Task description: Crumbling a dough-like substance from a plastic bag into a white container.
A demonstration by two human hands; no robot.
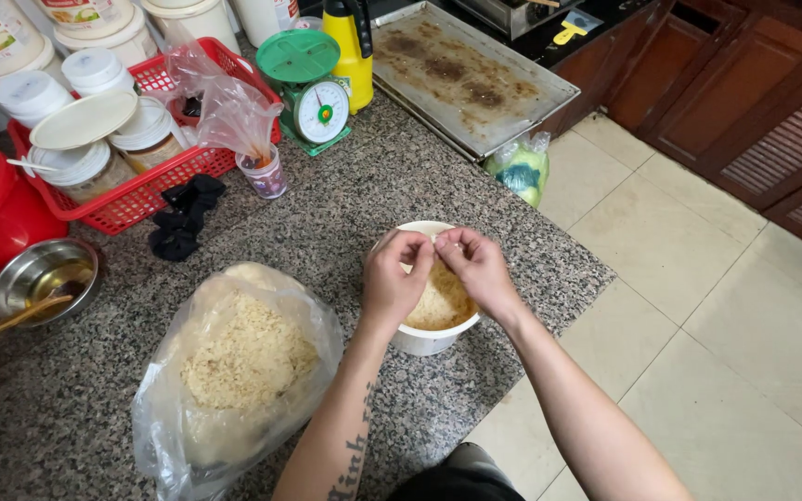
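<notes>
Both hands, left hand (394, 276) and right hand (477, 264), pinch together over white round tub (420, 340) of pale crumbs (438, 301); likely crumbling lumps, needs gentle rubbing.

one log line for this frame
left hand and right hand: pinching together over tub | tub: crumbs inside | bag: left of tub

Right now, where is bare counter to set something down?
Bare granite lies between the scale, cup and tub, and beside the tray. Crowded along the basket, bowl and bag.
</notes>
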